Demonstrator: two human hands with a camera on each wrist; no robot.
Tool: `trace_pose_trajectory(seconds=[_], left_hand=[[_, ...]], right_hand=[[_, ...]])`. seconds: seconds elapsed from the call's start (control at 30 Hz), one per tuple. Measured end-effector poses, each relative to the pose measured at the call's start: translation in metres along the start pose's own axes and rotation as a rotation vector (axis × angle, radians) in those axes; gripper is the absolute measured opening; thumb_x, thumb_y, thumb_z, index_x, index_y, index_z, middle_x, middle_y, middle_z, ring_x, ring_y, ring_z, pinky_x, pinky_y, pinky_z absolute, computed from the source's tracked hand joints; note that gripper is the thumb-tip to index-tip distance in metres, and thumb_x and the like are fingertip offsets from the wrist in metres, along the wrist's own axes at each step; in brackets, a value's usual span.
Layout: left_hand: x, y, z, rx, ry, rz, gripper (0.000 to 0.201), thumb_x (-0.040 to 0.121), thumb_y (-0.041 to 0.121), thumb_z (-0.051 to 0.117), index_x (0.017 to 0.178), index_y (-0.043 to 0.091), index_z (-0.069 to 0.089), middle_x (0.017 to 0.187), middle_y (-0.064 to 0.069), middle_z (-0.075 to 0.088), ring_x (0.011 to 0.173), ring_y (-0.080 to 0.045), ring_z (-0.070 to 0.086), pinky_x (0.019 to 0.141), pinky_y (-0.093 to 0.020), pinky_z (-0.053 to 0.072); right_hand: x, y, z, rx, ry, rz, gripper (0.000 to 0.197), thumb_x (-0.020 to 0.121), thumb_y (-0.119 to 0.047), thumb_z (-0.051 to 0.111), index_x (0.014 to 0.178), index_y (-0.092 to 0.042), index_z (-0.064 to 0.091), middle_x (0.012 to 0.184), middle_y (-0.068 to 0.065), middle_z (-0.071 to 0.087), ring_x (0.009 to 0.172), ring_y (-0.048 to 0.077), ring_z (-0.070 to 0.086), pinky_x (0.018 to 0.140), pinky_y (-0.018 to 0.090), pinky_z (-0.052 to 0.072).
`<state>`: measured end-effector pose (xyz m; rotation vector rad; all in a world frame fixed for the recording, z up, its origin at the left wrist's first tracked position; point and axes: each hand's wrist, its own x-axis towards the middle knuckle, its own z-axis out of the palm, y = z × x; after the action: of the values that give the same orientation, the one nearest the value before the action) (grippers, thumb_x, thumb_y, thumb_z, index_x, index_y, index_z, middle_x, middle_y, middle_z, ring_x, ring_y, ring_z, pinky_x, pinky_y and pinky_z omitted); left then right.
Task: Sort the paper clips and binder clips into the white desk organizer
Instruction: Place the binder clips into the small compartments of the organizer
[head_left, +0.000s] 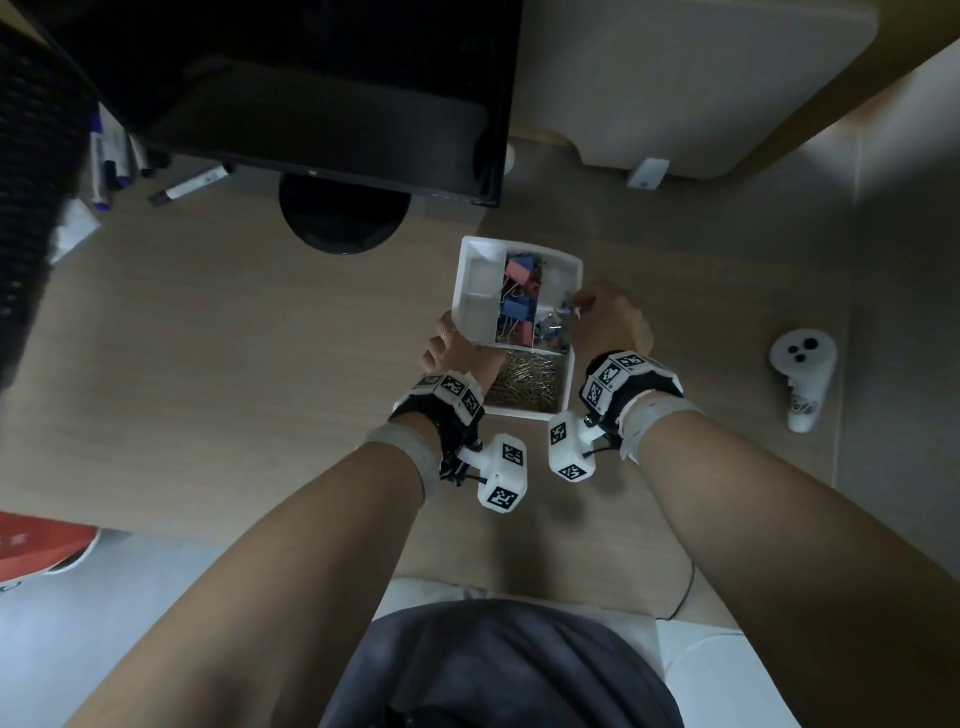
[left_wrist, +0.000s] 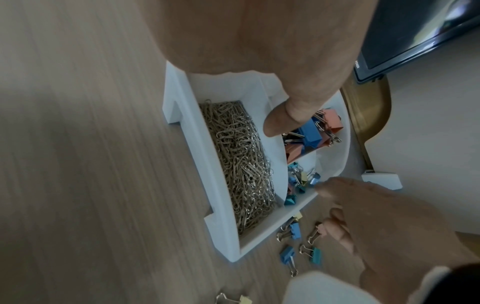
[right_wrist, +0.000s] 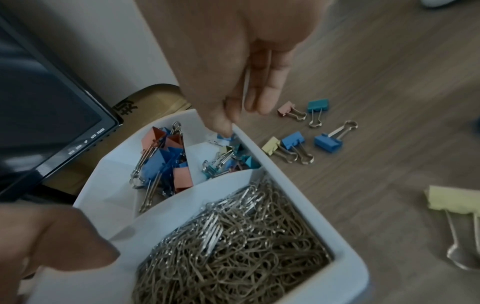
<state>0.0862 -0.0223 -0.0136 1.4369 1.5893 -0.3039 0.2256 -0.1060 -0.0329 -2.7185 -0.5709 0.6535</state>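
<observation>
Your left hand grips the near left wall of the white desk organizer, thumb hooked over the rim and lying inside against the divider, the other fingers out of sight on the outer side. Your right hand hangs over the organizer's right wall with its fingertips bunched together and pointing down into the small compartment just below them. A small light-blue binder clip sits right at those fingertips; whether they actually pinch it or have just let go cannot be told.

Under your right fingertips that compartment holds a heap of small binder clips in teal, blue and yellow. Next to it, toward your left hand, the long middle compartment holds large binder clips in salmon and blue. The wide compartment nearest your wrists is filled with paper clips.

Outside the organizer, on the wooden surface beneath and beyond your right palm, five small binder clips lie loose: salmon, teal, yellow and two blue. Nearer your right wrist a large yellow binder clip lies on the surface too.
</observation>
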Motion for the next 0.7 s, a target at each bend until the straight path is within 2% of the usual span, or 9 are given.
trace_pose_trajectory(seconds=[0.1,0.17,0.23,0.3,0.43,0.5,0.6,0.63,0.7], left_hand=[[0.0,0.0,0.0,-0.001,0.003,0.002,0.09,0.071,0.011,0.066,0.146,0.024,0.016,0.14,-0.011,0.033,0.13,-0.034,0.03,0.11,-0.048,0.029],[0.0,-0.001,-0.001,0.001,0.002,-0.001,0.091,0.071,0.011,0.066,0.146,0.024,0.016,0.141,-0.011,0.033,0.13,-0.034,0.029,0.109,-0.048,0.029],[0.0,-0.001,-0.001,-0.002,-0.011,-0.003,0.091,0.071,0.011,0.065,0.146,0.025,0.015,0.141,-0.01,0.032,0.13,-0.034,0.028,0.109,-0.048,0.029],[-0.001,-0.001,-0.002,-0.006,-0.027,-0.004,0.091,0.071,0.011,0.065,0.146,0.025,0.015,0.14,-0.01,0.031,0.13,-0.033,0.028,0.109,-0.048,0.029],[-0.001,0.0,-0.003,0.0,-0.023,-0.004,0.092,0.071,0.012,0.065,0.146,0.024,0.014,0.142,-0.011,0.03,0.132,-0.034,0.026,0.111,-0.05,0.027],[-0.002,0.0,-0.001,0.005,-0.019,-0.003,0.093,0.071,0.012,0.066,0.147,0.024,0.013,0.143,-0.011,0.03,0.132,-0.035,0.026,0.112,-0.05,0.026],[-0.002,0.0,-0.001,0.0,-0.018,0.001,0.092,0.072,0.012,0.066,0.147,0.024,0.014,0.143,-0.011,0.03,0.132,-0.035,0.026,0.112,-0.05,0.026],[-0.002,0.0,-0.002,0.005,-0.018,0.001,0.093,0.072,0.012,0.066,0.147,0.024,0.014,0.143,-0.011,0.03,0.132,-0.035,0.026,0.112,-0.05,0.026],[-0.003,0.0,-0.002,0.007,-0.012,0.001,0.092,0.073,0.012,0.066,0.147,0.024,0.014,0.143,-0.011,0.03,0.132,-0.035,0.026,0.112,-0.05,0.026]], right_hand=[[0.005,-0.005,0.002,-0.052,-0.07,-0.077,0.04,0.089,-0.026,0.067,0.125,-0.041,0.056,0.137,0.004,0.043,0.127,0.028,0.043,0.085,0.041,0.05],[0.007,-0.006,0.004,-0.113,-0.143,-0.102,0.036,0.092,-0.025,0.063,0.126,-0.039,0.061,0.143,0.006,0.036,0.135,0.03,0.033,0.095,0.048,0.048],[0.008,-0.004,0.009,-0.165,-0.12,-0.124,0.025,0.093,-0.024,0.064,0.114,-0.036,0.069,0.134,0.006,0.046,0.13,0.029,0.037,0.092,0.049,0.051],[0.008,0.001,0.013,-0.162,-0.05,-0.122,0.015,0.092,-0.024,0.066,0.101,-0.034,0.074,0.119,0.001,0.057,0.122,0.025,0.046,0.082,0.045,0.056],[0.005,0.008,0.013,-0.165,-0.072,-0.097,0.017,0.092,-0.039,0.064,0.102,-0.03,0.074,0.114,-0.001,0.059,0.092,0.017,0.057,0.067,0.031,0.05],[-0.001,0.014,0.012,-0.205,-0.098,-0.157,0.018,0.093,-0.035,0.062,0.105,-0.028,0.074,0.118,0.0,0.057,0.097,0.02,0.058,0.067,0.03,0.047],[-0.016,0.024,0.01,-0.106,-0.123,-0.272,0.014,0.089,-0.029,0.065,0.095,-0.033,0.077,0.13,-0.003,0.052,0.122,0.021,0.049,0.083,0.035,0.051],[-0.02,0.026,0.008,-0.021,-0.118,-0.259,0.014,0.088,-0.028,0.066,0.093,-0.034,0.077,0.133,-0.003,0.051,0.121,0.021,0.05,0.087,0.033,0.05],[-0.02,0.035,0.006,0.09,-0.091,-0.136,0.018,0.089,-0.03,0.06,0.098,-0.032,0.075,0.132,0.0,0.057,0.109,0.023,0.06,0.083,0.028,0.047]])
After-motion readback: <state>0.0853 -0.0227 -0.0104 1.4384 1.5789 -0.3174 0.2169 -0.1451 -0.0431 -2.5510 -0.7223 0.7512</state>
